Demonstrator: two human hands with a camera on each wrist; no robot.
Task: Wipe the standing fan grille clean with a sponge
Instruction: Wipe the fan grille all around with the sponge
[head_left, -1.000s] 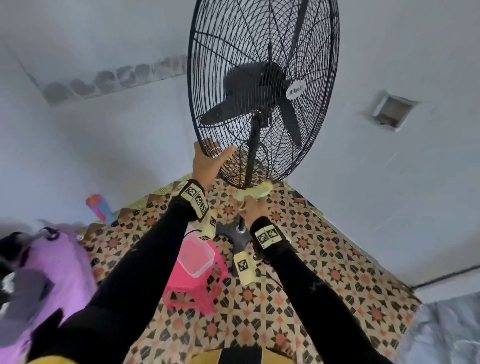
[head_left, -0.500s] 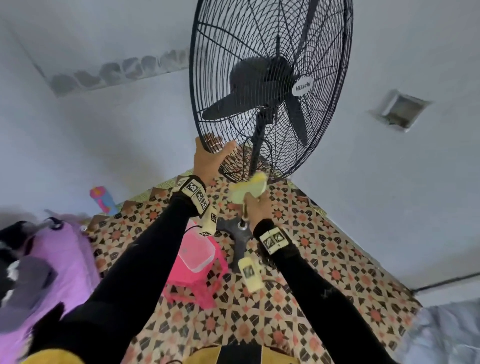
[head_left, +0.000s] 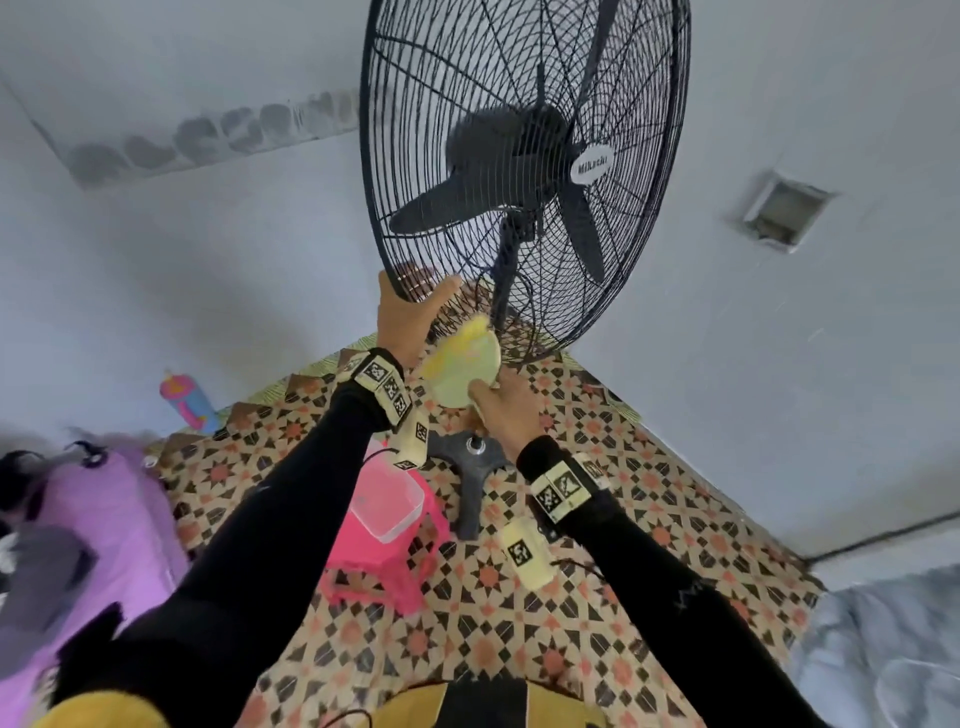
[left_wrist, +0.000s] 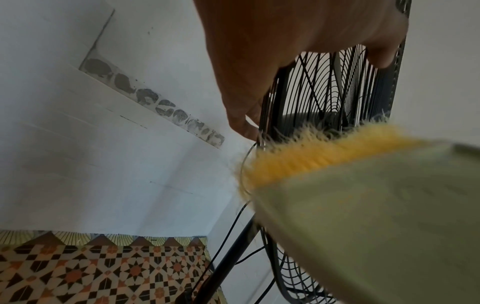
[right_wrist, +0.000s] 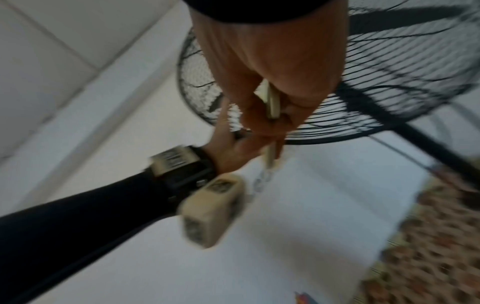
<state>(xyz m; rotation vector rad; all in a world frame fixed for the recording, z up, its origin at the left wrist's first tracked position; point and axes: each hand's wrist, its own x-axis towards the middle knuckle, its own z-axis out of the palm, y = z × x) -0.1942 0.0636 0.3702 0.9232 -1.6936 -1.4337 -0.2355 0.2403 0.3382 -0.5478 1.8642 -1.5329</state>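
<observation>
both my black-sleeved arms reach up, my left hand (head_left: 402, 317) gripping the grille rim (head_left: 384, 260), my right hand (head_left: 501, 408) pinching the sponge (head_left: 460, 369).

Patterned floor (head_left: 613, 525): star tiles in black, orange, cream. Dark fan base (head_left: 470, 470) stands on it, used here as landmark. Pink plastic stool (head_left: 387, 551) just beside base, nearer camera (clear tub (head_left: 384, 501) sits on stool). Colourful bottle (head_left: 188, 400) well apart, by wall.
</observation>
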